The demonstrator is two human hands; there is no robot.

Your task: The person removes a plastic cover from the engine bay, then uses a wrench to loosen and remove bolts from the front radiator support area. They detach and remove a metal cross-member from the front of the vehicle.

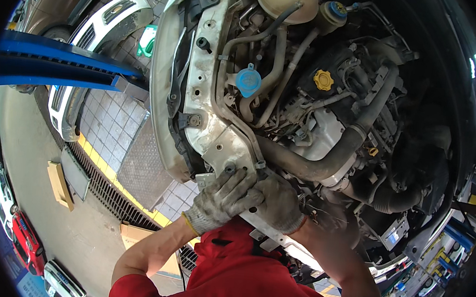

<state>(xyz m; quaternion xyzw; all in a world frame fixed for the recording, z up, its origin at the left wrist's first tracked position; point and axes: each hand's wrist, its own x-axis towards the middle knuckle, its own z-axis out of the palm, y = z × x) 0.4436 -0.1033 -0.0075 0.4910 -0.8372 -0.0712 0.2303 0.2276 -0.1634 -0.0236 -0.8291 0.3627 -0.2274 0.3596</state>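
Both my hands wear dirty grey-white work gloves and meet at the near part of the pale metal front crossmember (213, 109) of a car's open engine bay. My left hand (221, 199) lies over the crossmember, its fingers bent and drawn together; anything inside them is hidden. Right against it, my right hand (278, 203) shows its back, while its fingers are out of sight on the engine side. Just beyond my hands, a thick black hose (305, 165) runs toward the engine. A blue radiator cap (248, 81) sits farther along the crossmember.
A yellow oil filler cap (323, 80) tops the engine. At the far end stands a cream fluid reservoir (286, 4). A blue lift arm (68, 63) reaches in from the left above a removed white bumper (104, 24). Cardboard (59, 186) lies on the floor.
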